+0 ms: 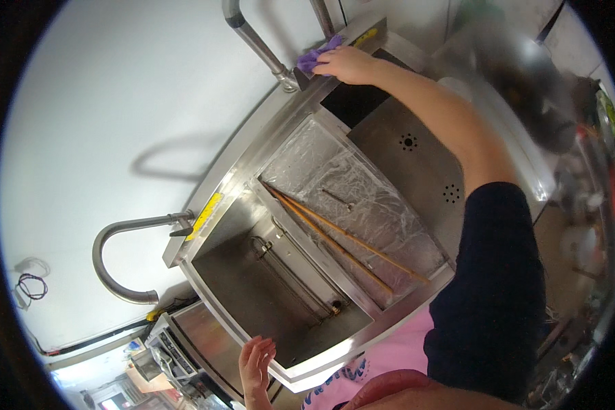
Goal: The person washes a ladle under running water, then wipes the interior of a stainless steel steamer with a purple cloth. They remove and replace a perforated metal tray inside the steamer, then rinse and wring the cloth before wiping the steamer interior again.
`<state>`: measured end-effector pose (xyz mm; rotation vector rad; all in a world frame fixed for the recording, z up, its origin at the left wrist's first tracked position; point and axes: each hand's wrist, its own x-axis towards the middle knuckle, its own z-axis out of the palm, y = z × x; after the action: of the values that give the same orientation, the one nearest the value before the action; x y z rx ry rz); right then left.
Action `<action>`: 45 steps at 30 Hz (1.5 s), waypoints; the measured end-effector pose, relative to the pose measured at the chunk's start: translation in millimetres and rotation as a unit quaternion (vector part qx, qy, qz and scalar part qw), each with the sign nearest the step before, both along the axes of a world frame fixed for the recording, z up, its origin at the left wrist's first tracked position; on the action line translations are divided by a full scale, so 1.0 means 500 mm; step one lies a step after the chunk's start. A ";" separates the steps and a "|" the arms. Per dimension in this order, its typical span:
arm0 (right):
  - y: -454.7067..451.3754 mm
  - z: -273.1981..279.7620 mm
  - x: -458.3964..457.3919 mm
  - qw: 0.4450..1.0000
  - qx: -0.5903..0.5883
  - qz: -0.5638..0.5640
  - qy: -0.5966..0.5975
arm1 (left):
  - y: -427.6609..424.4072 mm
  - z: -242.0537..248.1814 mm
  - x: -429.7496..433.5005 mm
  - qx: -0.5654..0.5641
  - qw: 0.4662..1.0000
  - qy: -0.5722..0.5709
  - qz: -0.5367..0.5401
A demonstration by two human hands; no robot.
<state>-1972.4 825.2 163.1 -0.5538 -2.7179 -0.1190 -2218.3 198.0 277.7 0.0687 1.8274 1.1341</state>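
Observation:
My right hand (349, 64) presses a crumpled purple cloth (318, 57) onto the back ledge of a stainless steel sink unit (271, 115), beside the base of a bent-neck faucet (259, 46). My left hand (257, 359) rests by the near left rim of the empty-looking basin, fingers slightly curled, holding nothing. Metal heating tubes (297, 277) run along the floor of that basin (225, 287). Clear plastic film (359, 189) covers the middle section, and a pair of long wooden chopsticks (333, 233) lies across it, their tips together near the divider.
A second faucet (128, 225) curves out at the left end, near a yellow label (205, 215). On the right is a metal surface with drain holes (408, 142). Another steel appliance (205, 333) stands at the lower left. A white wall (107, 102) borders the back.

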 end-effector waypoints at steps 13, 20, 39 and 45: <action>0.130 -0.064 0.076 0.978 -0.030 -0.188 0.085 | 0.025 -0.061 0.012 -0.025 0.995 0.009 -0.098; 0.247 -0.091 0.150 0.952 0.017 -0.296 0.069 | -0.100 -0.125 -0.061 -0.077 0.993 0.085 -0.023; -0.004 0.240 0.451 0.674 -0.386 -0.310 0.548 | -0.042 -0.102 0.041 0.039 0.992 -0.037 -0.113; -0.354 0.353 0.241 0.559 -0.605 -0.180 0.538 | -0.147 -0.103 0.071 0.091 0.985 0.002 -0.148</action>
<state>-1851.9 647.9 339.5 -1.0076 -1.0438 1.5326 -2182.7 124.4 226.1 0.4343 1.6465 1.0845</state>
